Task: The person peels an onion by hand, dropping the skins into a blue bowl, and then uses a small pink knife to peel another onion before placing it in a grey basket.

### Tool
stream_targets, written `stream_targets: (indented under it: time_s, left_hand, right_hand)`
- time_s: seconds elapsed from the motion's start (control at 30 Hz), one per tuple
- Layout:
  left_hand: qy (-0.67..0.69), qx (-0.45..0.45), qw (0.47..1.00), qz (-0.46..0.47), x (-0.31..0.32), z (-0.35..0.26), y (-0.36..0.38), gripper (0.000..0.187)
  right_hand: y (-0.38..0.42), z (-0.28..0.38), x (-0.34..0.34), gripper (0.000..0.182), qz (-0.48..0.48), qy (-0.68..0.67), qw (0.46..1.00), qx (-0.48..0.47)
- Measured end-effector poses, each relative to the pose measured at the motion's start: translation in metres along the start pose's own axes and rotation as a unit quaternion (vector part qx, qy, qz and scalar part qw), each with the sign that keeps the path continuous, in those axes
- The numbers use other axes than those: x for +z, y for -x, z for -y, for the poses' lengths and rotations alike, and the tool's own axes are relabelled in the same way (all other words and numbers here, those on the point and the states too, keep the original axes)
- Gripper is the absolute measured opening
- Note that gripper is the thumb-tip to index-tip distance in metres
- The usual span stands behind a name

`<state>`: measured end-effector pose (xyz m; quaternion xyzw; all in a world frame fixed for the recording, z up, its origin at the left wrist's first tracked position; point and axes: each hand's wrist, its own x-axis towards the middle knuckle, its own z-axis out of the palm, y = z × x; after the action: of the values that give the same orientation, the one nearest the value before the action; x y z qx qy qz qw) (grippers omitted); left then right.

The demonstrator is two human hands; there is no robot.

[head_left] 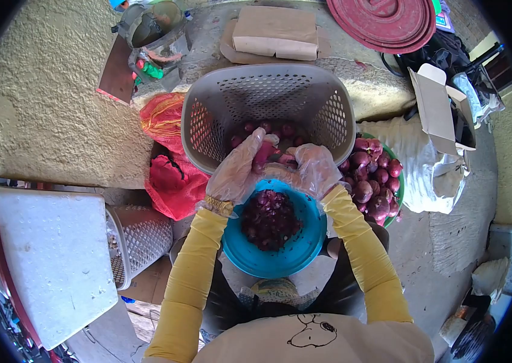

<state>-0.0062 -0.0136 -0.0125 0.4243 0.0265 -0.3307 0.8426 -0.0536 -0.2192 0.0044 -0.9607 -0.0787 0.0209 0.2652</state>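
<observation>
My left hand (239, 168) and my right hand (313, 169), both in clear plastic gloves, meet at the near rim of a grey-brown perforated basket (274, 75). Their fingers are closed around a red onion (287, 160), which they partly cover. Whether a blade is in either hand cannot be made out. Several red onions (288, 130) lie at the bottom of the basket. Below my hands, a blue basin (310, 242) holds a heap of dark purple onion pieces or skins (270, 221).
To the right, a green-rimmed container (402, 181) is piled with red onions (379, 209) beside a white sack (425, 160). Red mesh bags (174, 184) lie left of the basket. A white board (56, 254) and a lattice bin (144, 239) stand at left.
</observation>
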Motion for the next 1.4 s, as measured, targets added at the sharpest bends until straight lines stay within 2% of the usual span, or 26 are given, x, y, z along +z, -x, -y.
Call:
stream_targets:
  time_s: [0.13,0.2,0.33,0.43,0.5,0.53,0.6,0.63,0.7,0.83,0.9,0.93,1.03,1.13,1.23,1.33,1.4]
  left_hand:
    - [0.005,-0.022,1.0,-0.006,-0.002,-0.001,0.001,0.055]
    - [-0.042,-0.007,0.999,-0.006,-0.001,-0.002,0.002,0.054]
    - [-0.015,-0.012,1.0,-0.005,0.004,-0.005,0.006,0.052]
    - [-0.037,0.016,0.998,-0.044,0.013,-0.011,0.01,0.05]
    - [-0.057,0.012,0.997,-0.044,0.012,-0.015,0.012,0.049]
    - [-0.056,0.011,0.997,-0.043,0.011,-0.015,0.012,0.049]
    - [-0.049,0.014,0.998,-0.023,0.01,-0.016,0.012,0.048]
    - [-0.049,0.014,0.998,-0.024,0.01,-0.017,0.013,0.048]
    - [-0.052,0.003,0.998,-0.024,0.013,-0.019,0.014,0.049]
    - [-0.031,-0.015,0.999,-0.013,0.011,-0.014,0.009,0.047]
    - [-0.018,-0.012,1.0,0.008,0.013,-0.014,0.01,0.046]
    - [-0.018,-0.012,1.0,0.008,0.011,-0.012,0.009,0.046]
    - [-0.03,0.007,1.0,0.002,0.007,-0.011,0.005,0.048]
    - [-0.024,-0.011,1.0,0.005,0.007,-0.011,0.006,0.047]
    - [0.013,-0.017,1.0,0.015,0.006,-0.01,0.006,0.048]
    - [-0.011,-0.013,1.0,0.003,0.007,-0.01,0.007,0.049]
    - [-0.065,0.024,0.998,-0.001,0.005,-0.01,0.006,0.048]
  right_hand:
    - [0.003,-0.004,0.005,0.065,-0.048,-0.019,0.998,-0.039]
    - [0.002,-0.004,0.006,0.052,-0.074,0.005,0.993,-0.089]
    - [0.002,-0.005,0.01,0.051,-0.079,-0.008,0.992,-0.099]
    - [0.003,0.001,0.008,0.055,-0.07,0.01,0.991,-0.112]
    - [0.004,0.008,0.0,0.066,0.007,0.013,0.997,-0.077]
    - [0.005,0.009,-0.002,0.066,0.008,0.013,0.997,-0.076]
    - [0.004,0.011,-0.005,0.065,-0.063,-0.001,0.989,-0.135]
    - [0.004,0.009,-0.004,0.065,-0.062,-0.002,0.989,-0.134]
    - [0.004,0.004,-0.001,0.07,-0.1,-0.006,0.992,-0.077]
    - [0.002,0.001,-0.002,0.075,-0.103,-0.014,0.993,-0.057]
    - [0.003,0.005,-0.006,0.088,-0.04,-0.001,0.999,-0.002]
    - [0.003,0.005,-0.007,0.088,-0.039,-0.001,0.999,-0.002]
    - [0.002,0.006,-0.006,0.086,-0.038,0.005,0.999,0.004]
    - [0.002,0.005,-0.003,0.081,-0.031,-0.022,0.999,-0.006]
    - [0.003,0.007,-0.001,0.07,-0.076,-0.007,0.995,-0.058]
    - [0.004,0.006,0.002,0.069,-0.078,-0.007,0.995,-0.065]
    - [0.003,0.003,0.007,0.069,-0.098,-0.024,0.991,-0.083]
